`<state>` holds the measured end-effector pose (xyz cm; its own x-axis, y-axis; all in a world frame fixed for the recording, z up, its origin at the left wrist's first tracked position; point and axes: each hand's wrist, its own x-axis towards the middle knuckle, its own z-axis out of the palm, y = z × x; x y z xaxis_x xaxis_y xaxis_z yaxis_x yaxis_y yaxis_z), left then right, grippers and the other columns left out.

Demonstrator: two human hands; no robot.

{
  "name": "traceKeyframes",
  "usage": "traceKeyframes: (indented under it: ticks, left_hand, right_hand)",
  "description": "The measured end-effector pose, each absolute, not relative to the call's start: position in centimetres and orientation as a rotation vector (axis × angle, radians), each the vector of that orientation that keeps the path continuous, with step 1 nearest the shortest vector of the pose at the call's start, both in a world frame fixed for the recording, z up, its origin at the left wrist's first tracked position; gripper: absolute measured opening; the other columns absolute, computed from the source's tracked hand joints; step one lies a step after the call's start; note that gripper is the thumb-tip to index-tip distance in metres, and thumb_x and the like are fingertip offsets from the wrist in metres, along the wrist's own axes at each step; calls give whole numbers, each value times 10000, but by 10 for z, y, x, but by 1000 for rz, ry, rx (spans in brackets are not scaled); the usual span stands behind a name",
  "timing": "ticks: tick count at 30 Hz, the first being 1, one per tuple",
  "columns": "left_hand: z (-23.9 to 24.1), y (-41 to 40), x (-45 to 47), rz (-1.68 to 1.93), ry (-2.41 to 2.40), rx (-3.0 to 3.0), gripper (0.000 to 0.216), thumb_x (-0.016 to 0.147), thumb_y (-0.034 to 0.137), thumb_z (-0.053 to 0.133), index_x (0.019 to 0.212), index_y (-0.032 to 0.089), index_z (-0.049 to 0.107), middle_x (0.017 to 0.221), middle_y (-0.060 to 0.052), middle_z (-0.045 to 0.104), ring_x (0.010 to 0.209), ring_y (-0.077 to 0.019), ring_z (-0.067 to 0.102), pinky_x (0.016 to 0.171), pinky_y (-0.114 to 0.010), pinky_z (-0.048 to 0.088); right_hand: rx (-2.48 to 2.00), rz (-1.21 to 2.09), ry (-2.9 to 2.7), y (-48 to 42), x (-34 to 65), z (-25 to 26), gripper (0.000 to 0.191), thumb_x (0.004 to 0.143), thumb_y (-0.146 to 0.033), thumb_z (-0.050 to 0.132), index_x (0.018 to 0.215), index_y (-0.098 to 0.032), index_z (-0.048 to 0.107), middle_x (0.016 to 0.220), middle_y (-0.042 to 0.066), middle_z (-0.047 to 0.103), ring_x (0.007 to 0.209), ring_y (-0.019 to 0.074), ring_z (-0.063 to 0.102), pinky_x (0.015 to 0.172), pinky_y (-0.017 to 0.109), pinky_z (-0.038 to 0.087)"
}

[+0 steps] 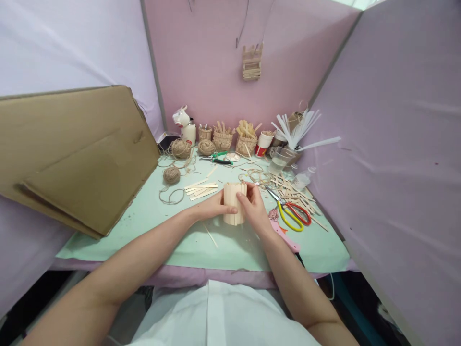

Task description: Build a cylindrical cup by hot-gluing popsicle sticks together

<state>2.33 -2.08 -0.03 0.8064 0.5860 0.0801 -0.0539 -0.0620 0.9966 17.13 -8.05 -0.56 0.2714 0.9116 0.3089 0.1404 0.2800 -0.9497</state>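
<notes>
A pale cylinder faced with upright wooden craft sticks (232, 211) is held between both hands over the front middle of the table. My left hand (216, 205) is closed around its left side, the thumb lying across the front. On the right side, my right hand (255, 207) grips it, thumb pressed on the front and fingers behind near the top rim. Flat wooden sticks (201, 190) lie in a loose pile to the left. Close to my right wrist are scissors (288, 211) with red and yellow handles and a pink glue gun (286, 235).
Twine balls (172, 175) lie at the left beside a large cardboard sheet (82, 158). Stick-filled cups (247, 144) line the back, with green-and-black pliers (218, 158) in front. At right, scattered sticks (295, 192), a clear water cup (279, 161) and white glue sticks (298, 127) stand near the wall.
</notes>
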Motion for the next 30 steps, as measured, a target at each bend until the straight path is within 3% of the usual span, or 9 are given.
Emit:
traceKeyframes:
  ticks: [5, 11, 19, 30]
  left_hand:
    - [-3, -14, 22, 602, 453, 1415, 928, 582, 543, 819, 1343, 161, 450, 1357, -164, 545, 1250, -370, 500, 981, -477, 451]
    - [0, -9, 17, 591, 414, 1163, 938, 555, 602, 814, 1303, 152, 473, 1367, -228, 515, 1199, -377, 547, 923, -456, 479]
    - [4, -13, 18, 592, 378, 1149, 878, 578, 581, 813, 1278, 143, 514, 1334, -231, 541, 1173, -369, 569, 935, -488, 473]
    - [0, -13, 19, 626, 418, 1104, 898, 550, 546, 841, 1282, 163, 490, 1356, -220, 529, 1170, -355, 575, 894, -436, 497]
  right_hand:
    - [-1113, 784, -1270, -84, 178, -9, 484, 831, -472, 584, 1228, -227, 452, 1261, 103, 547, 1203, 243, 518, 1050, 449, 413]
    - [-973, 960, -1466, -100, 184, -13, 723, 765, -408, 722, 1391, -295, 379, 1494, 75, 366, 1396, 257, 332, 1066, 440, 432]
    - [-971, 916, -1427, -99, 182, -15, 746, 737, -404, 760, 1390, -293, 417, 1465, 76, 417, 1356, 260, 394, 1070, 430, 427]
    - [-1011, 891, -1389, -99, 181, -17, 712, 741, -325, 746, 1378, -281, 431, 1453, 86, 428, 1346, 254, 406, 1043, 416, 443]
